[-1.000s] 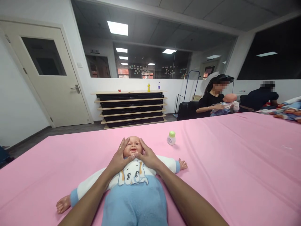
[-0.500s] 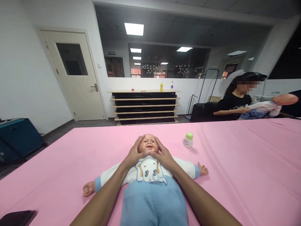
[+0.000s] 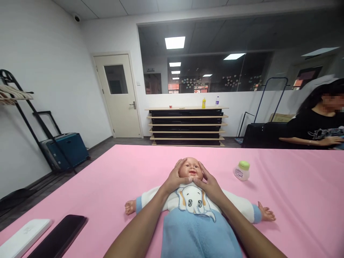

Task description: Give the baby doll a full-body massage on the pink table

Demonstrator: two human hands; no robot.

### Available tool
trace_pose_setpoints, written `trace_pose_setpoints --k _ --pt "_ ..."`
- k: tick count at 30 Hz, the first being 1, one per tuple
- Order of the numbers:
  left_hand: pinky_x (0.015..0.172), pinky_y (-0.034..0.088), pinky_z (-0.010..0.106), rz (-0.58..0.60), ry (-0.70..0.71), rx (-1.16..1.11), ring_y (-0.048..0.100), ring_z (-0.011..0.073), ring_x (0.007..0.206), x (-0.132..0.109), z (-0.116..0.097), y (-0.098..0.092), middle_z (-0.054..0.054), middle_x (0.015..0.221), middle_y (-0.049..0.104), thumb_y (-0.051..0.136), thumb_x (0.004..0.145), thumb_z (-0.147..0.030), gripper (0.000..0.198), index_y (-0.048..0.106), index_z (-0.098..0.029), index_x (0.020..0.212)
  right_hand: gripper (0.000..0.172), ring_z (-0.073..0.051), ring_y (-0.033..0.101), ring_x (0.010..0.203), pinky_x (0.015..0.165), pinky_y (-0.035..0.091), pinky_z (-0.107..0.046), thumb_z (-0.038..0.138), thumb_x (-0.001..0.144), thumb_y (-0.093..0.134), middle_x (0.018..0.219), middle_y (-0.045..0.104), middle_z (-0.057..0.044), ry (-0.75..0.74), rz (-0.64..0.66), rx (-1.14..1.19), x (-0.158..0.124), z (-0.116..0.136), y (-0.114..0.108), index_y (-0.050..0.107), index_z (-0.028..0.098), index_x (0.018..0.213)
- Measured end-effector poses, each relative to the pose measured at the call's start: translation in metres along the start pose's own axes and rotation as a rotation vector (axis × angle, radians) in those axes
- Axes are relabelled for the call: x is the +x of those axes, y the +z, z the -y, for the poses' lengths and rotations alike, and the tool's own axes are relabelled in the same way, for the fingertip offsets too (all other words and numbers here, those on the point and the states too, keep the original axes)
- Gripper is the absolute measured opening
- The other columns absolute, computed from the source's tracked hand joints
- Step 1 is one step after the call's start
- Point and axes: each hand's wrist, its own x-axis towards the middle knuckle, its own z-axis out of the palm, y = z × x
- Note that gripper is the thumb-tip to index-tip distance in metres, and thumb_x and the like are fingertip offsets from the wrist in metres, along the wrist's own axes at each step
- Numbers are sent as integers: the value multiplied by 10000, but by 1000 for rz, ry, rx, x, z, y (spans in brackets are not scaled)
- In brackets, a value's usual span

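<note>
A baby doll point(image 3: 192, 171) lies on its back on the pink-covered table point(image 3: 107, 186), arms spread to both sides. It wears a white top with an elephant face and blue trousers point(image 3: 199, 233). My left hand point(image 3: 176, 177) cups one side of the doll's head, thumb under the chin. On the other side, my right hand point(image 3: 211, 182) mirrors it, with the two thumbtips close together at the chin. The doll's face shows between my hands; its ears are hidden by them. To the right of the head stands a small jar with a green lid point(image 3: 242, 171).
A black phone point(image 3: 59, 234) and a white box-shaped device point(image 3: 25, 236) lie at the table's near left. Beyond the left edge are a blue suitcase point(image 3: 67, 150) and a rack with hangers point(image 3: 16, 93). At the right, another person point(image 3: 319, 123) sits behind the table.
The view has swung left, so the suitcase, rack and phone show more fully. Both hands stay around the doll's head, with little visible change in their hold.
</note>
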Motion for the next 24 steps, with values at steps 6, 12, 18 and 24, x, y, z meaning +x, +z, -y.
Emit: trace_pose_setpoints --k 6,12,18,24 --pt "1190 291 466 54 -101 -286 409 319 1359 2 -4 0 93 1468 405 792 595 -358 892 440 -259 1409 775 -290 377 1378 1106 378 -460 504 784 662 1502 369 -42 63 21 144 5 -4 -8 365 290 1467" --pt "1220 251 421 9 -32 -95 311 290 1427 1 1 2 72 1533 302 840 554 -342 991 389 -272 1433 912 -306 386 1371 1112 375 -470 465 696 759 1498 377 -65 37 -44 43 0 6 1 339 281 1483" --pt "1218 242 453 17 -64 -185 334 316 1411 2 0 0 95 1510 344 847 535 -338 989 417 -252 1421 808 -279 341 1400 1141 333 -466 484 777 694 1516 348 -47 28 -7 105 5 -8 -3 340 295 1479" --pt "1177 305 480 37 -99 -274 414 322 1354 1 -2 2 117 1491 367 832 552 -369 1025 355 -251 1452 867 -309 450 1326 1047 453 -469 537 766 687 1493 386 -83 115 -25 111 6 -10 -3 307 267 1497"
